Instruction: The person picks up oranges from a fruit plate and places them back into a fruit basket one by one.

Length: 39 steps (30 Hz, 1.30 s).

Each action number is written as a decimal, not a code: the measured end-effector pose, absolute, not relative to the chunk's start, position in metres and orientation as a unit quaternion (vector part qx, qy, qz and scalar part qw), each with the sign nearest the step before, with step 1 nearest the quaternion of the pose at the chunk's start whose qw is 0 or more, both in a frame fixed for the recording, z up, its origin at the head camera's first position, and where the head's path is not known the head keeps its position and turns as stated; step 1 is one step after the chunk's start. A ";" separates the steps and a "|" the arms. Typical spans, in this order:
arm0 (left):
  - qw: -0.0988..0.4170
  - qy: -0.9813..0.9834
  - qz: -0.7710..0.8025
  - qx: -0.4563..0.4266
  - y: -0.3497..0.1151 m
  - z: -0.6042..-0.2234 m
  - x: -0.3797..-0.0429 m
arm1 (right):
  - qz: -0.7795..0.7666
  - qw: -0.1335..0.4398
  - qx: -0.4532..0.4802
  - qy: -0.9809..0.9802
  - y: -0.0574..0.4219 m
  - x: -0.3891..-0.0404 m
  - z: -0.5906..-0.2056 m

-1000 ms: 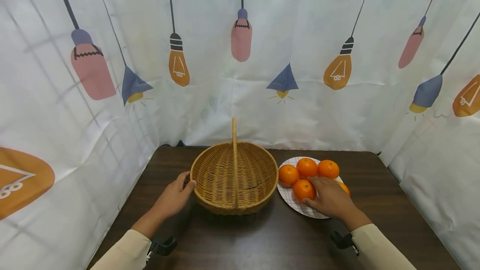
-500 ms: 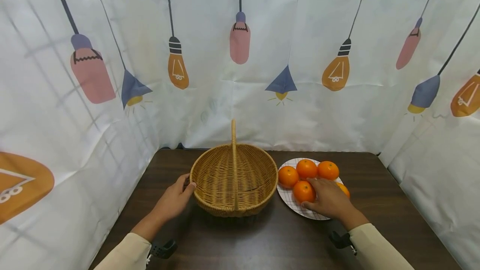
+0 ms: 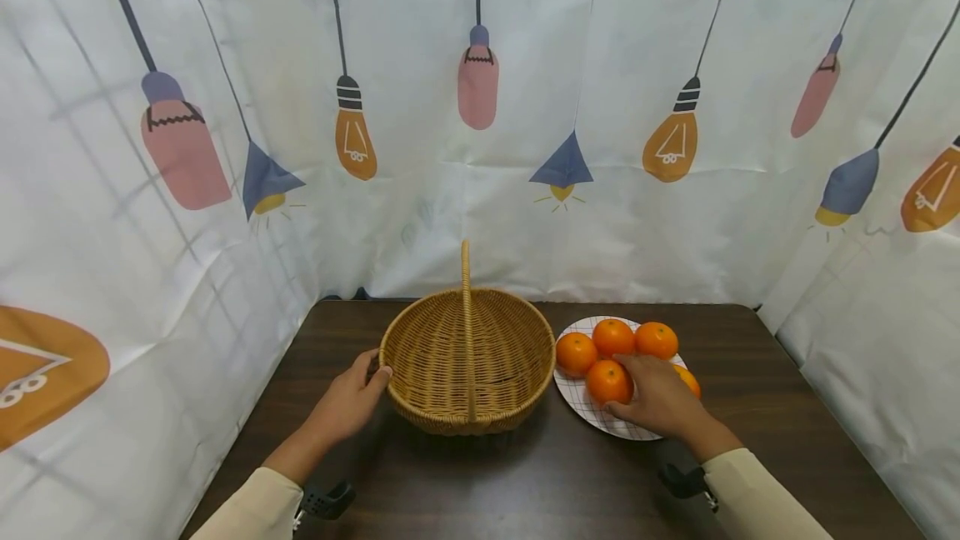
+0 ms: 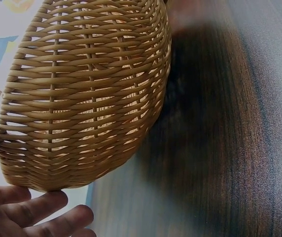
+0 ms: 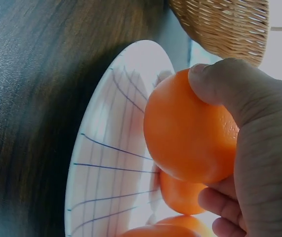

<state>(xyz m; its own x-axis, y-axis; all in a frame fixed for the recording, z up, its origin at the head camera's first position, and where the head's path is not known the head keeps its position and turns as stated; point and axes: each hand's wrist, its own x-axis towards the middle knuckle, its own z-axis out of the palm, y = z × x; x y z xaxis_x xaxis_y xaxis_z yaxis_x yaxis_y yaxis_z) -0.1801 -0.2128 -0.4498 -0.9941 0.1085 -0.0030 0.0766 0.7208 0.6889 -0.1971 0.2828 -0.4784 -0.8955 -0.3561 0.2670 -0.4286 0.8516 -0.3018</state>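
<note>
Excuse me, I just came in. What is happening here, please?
A person's right hand grips an orange at the blue-lined plate, with other oranges near it; whether this orange is clear of the plate is hard to tell. The left hand holds the left side of a wicker basket. The plate stands on the wood-grain table; no fruit shows inside the basket.

The head view looks forward and down across the desk [image 3: 487, 490] to the printed backdrop [image 3: 420, 23]. The wrist cameras, tipped sideways, sit close: the left faces the basket [image 4: 91, 89], the right an orange [image 5: 188, 133] and the plate [image 5: 99, 153]. All three share basket and desk.
</note>
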 end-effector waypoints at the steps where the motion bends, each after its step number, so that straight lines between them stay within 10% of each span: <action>1: 0.021 0.927 0.371 0.050 -0.213 -0.450 -0.180 | 0.185 0.101 0.206 -0.956 0.283 -0.197 -0.477; 39: 0.020 0.924 0.379 0.052 -0.214 -0.453 -0.183 | 0.228 0.102 0.229 -0.941 0.264 -0.194 -0.428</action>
<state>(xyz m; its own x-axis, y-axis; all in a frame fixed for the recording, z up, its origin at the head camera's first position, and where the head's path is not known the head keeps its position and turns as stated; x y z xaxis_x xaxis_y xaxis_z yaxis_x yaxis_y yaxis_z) -0.1832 -0.2136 -0.4530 -0.9939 0.1105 0.0028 0.0807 0.7081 0.7015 -0.1939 0.2642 -0.4278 -0.8746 -0.3844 0.2955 -0.4771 0.7912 -0.3825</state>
